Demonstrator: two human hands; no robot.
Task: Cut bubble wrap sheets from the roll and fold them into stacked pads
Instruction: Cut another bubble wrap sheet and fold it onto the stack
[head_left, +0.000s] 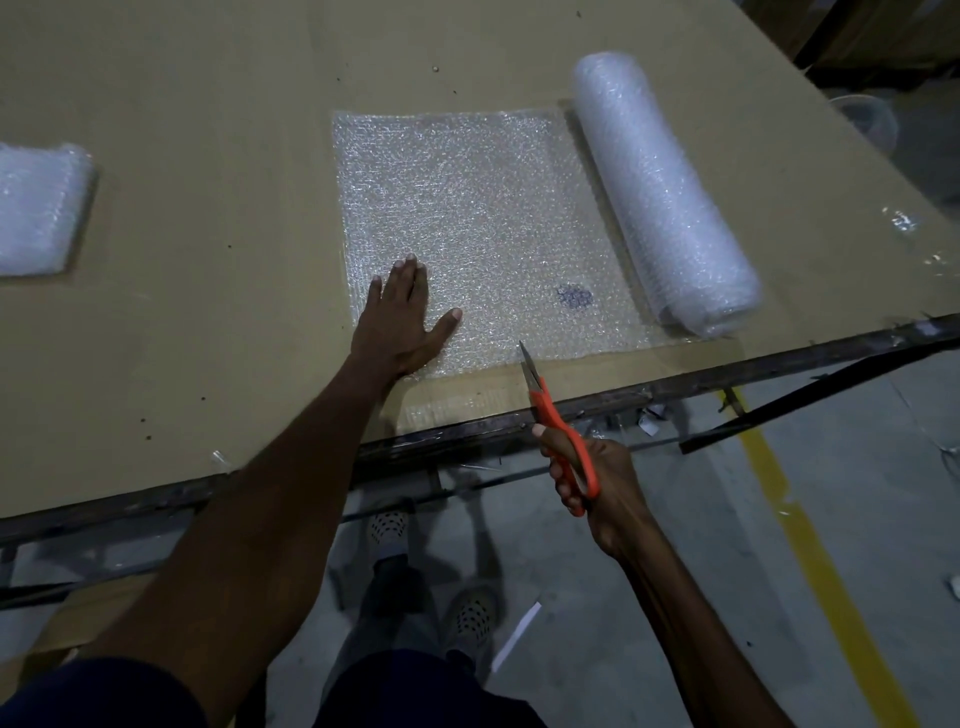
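Bubble wrap sheet (483, 228): flat, pebbled, translucent.

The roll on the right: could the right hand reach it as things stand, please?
Probably yes: nothing lies between the right hand and the roll. But that hand grips the scissors, so it could not grasp the roll freely.

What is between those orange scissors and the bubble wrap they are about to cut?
Nothing visible. The right hand holds the scissors with the blade tips right at the near edge of the unrolled sheet. The left hand lies flat on the sheet well to the left of the blades, and the roll lies to their right.
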